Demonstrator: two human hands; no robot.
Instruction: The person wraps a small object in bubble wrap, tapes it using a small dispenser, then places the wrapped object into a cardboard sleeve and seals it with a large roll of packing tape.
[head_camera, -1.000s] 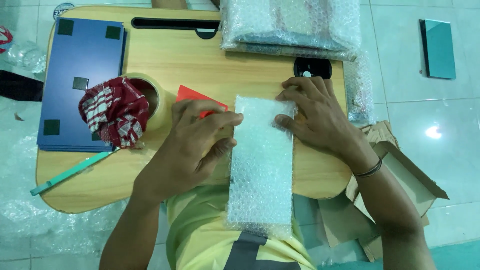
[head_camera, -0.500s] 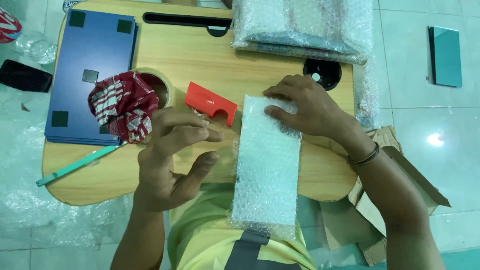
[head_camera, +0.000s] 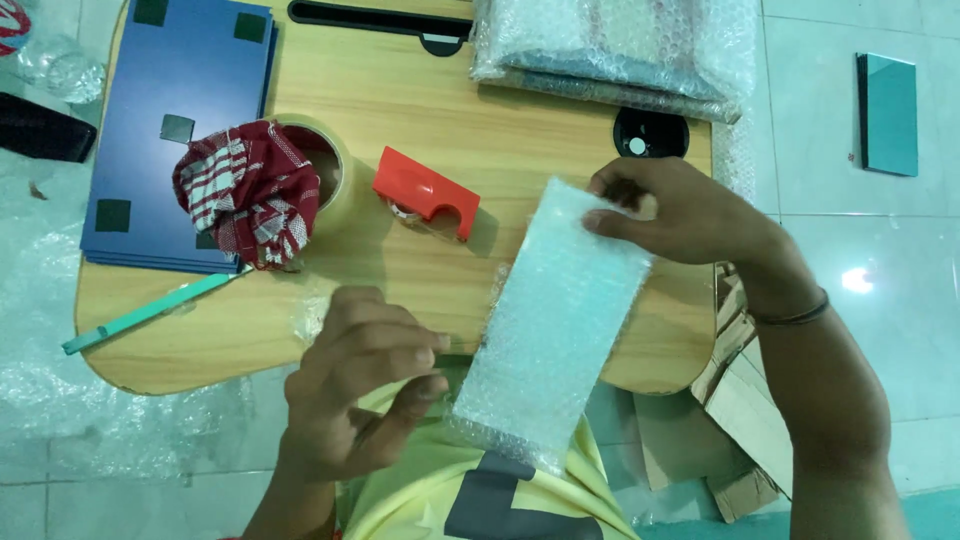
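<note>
My right hand (head_camera: 680, 215) grips the top end of a long flat item wrapped in bubble wrap (head_camera: 555, 325), holding it tilted above the near edge of a small wooden lap table (head_camera: 520, 130). My left hand (head_camera: 365, 375) hovers just left of the wrapped item, fingers loosely curled, thumb and fingertips close together; whether they pinch a bit of clear tape I cannot tell. A red tape dispenser (head_camera: 425, 192) lies on the table just beyond my left hand.
A roll of clear tape with a red checked cloth (head_camera: 248, 190) stuffed in it stands left of the dispenser. Dark blue boards (head_camera: 180, 130) lie at the far left, a teal pen (head_camera: 150, 312) near the front edge. Bubble-wrapped packs (head_camera: 620, 45) sit at the back. Cardboard (head_camera: 735, 430) lies on the floor.
My left hand has come off the wrapped item and drawn back towards me. My right hand has lifted and tilted the wrapped item. The red dispenser is now uncovered.
</note>
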